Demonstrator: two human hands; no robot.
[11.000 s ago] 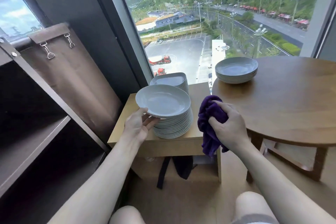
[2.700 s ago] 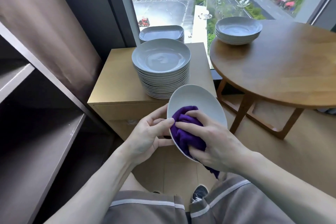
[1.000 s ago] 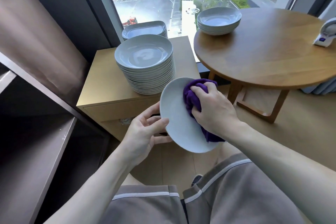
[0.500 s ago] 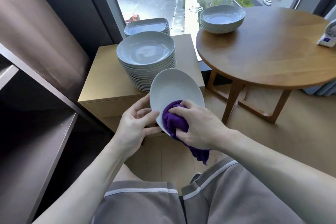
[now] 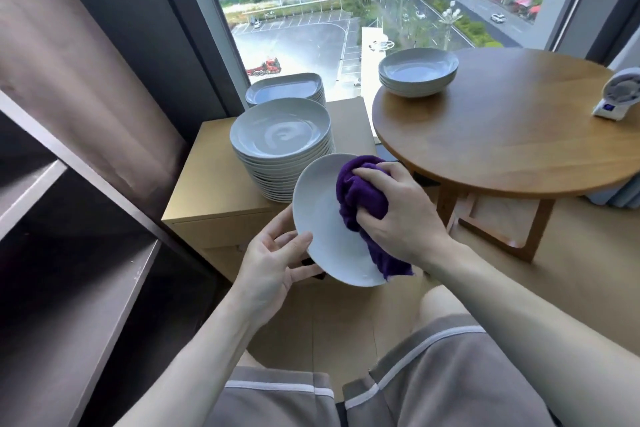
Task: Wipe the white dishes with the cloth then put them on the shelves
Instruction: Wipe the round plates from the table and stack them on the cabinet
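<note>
Plate (image 5: pixel 322 229), white, is held tilted at centre view. The left hand (image 5: pixel 273 263) pinches its rim at 8 o'clock, thumb on the face. The right hand (image 5: pixel 398 215) clenches a purple cloth (image 5: pixel 356 198) against it. Half a second ago the cloth sat at the plate's 6 o'clock; now it is at 2 o'clock, so this dish seems nearly wiped and shelving likely follows. Dark shelves (image 5: pixel 104 288) stand at 9 o'clock. At 12 o'clock a tall stack of plates (image 5: pixel 280 135) sits on a pale cabinet (image 5: pixel 207 184). At 2 o'clock a round wooden table (image 5: pixel 519 135) carries bowls (image 5: pixel 417 71), before a window.
</note>
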